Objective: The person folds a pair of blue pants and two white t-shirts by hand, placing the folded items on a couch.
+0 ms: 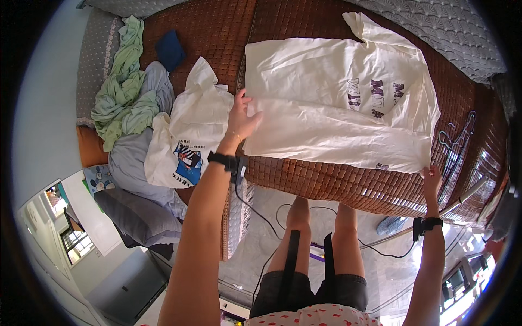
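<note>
A cream T-shirt [301,77] with dark printed letters lies flat on a brown mat of small tiles [310,167]. Its near side is folded inward lengthwise, and one sleeve sticks out at the far right. At the shirt's left edge, my left hand [243,116] is spread, thumb and fingers apart, over or lightly on the cloth. My right hand [432,179] pinches the near right corner of the folded shirt. Left of my left hand lies a second white T-shirt [200,110], crumpled, with a blue printed picture.
Green cloth [126,98], grey-blue bedding [134,163] and a folded dark blue cloth [170,49] lie at left. Wire hangers [456,138] and a pole [465,197] are at right. A grey cushion [142,216] sits lower left. Cables [261,218] run from my wrist devices.
</note>
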The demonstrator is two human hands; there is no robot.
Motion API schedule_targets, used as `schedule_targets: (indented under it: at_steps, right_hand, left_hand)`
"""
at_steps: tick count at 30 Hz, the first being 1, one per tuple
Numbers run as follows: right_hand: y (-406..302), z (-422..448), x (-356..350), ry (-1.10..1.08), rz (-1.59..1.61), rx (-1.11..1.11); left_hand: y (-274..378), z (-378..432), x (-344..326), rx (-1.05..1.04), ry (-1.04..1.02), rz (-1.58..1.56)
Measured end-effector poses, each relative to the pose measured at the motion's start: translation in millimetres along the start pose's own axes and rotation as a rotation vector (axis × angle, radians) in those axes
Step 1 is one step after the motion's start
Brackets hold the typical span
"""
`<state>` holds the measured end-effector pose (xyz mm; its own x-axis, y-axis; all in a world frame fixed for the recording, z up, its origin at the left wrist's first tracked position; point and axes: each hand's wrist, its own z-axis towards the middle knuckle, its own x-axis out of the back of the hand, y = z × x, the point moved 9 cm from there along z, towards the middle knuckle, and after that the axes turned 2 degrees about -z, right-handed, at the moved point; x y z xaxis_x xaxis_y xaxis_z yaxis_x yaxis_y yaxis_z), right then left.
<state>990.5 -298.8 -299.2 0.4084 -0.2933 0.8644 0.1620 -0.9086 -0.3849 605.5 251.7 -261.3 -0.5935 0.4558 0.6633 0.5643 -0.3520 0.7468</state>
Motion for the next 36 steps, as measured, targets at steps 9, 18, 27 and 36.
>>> schedule_targets:
  at_steps: [9,18,27,36]
  right_hand:
    - [-7,2,4,0.050,0.014,0.003]
    - [-369,-114,-52,-0.425,0.302,0.697]
    - [-447,-230,-142,-0.451,0.123,1.335]
    - [-478,-217,-114,-0.389,0.237,1.197]
  left_hand:
    - [-48,-11,-7,0.435,-0.402,-0.134]
    - [93,-79,3,-0.280,-0.384,0.018]
    - [86,-103,17,-0.442,-0.403,0.042]
    - [-7,-114,20,-0.266,-0.556,0.195]
